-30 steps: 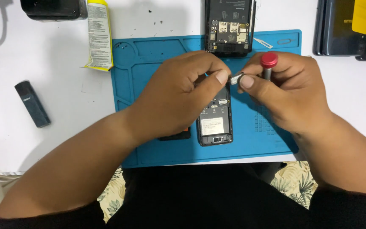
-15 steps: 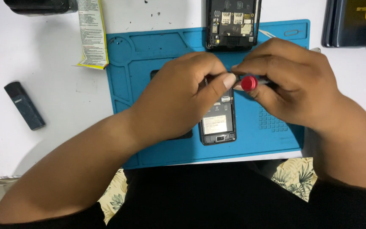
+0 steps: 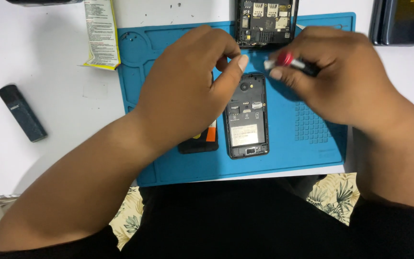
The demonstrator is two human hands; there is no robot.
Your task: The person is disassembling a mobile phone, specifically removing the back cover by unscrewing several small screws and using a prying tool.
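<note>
I see my left hand hovering over the blue mat, fingers curled and pinched toward the thumb; whether anything small sits in that grip I cannot tell. My right hand is clenched around a screwdriver with a red cap, held level above the mat, its cap end pointing toward the left hand's fingertips. The two hands are near each other but apart.

Below the gap between them, an open phone lies flat on the mat with its back cover off, camera end away from me, a white label showing in the battery bay. Neither hand touches it as far as I can see. Just left of it, partly under my left wrist, lies a dark battery with an orange patch.

At the far edge of the mat a second phone lies opened, its card slots showing. The mat rests on a white counter. On the counter to the left lie a small black stick and, farther back, a white and yellow printed packet. At the far right corner sits a dark device, partly cut off by the frame. A leaf-patterned cloth shows beneath the counter's near edge.
</note>
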